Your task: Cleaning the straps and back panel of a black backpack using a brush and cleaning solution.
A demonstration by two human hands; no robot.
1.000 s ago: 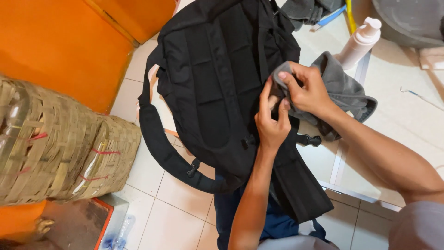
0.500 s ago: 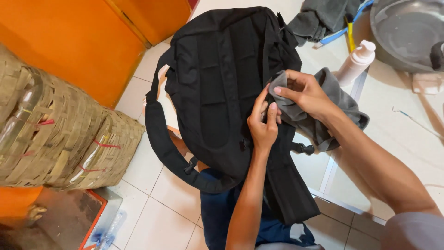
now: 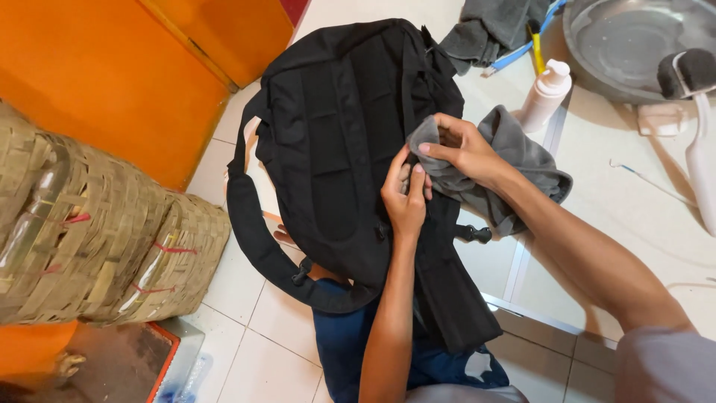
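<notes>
A black backpack (image 3: 335,142) lies back-side up across my lap, its shoulder strap (image 3: 250,231) looping down to the left. My left hand (image 3: 405,195) presses on the bag's right edge and pinches the fabric there. My right hand (image 3: 462,151) grips a grey cloth (image 3: 514,168) and holds a bunched corner of it against the backpack, just above my left hand. The rest of the cloth hangs off to the right of the bag.
Woven baskets (image 3: 89,239) stand at the left against an orange wall (image 3: 97,67). On the tiled floor at top right are a white pump bottle (image 3: 546,93), a metal basin (image 3: 634,41), a long-handled brush (image 3: 697,112) and another grey cloth (image 3: 488,26).
My hands and the grey cloth have stayed together on the backpack's right edge, with small finger shifts. The view has drifted, bringing the basin and brush into sight.
</notes>
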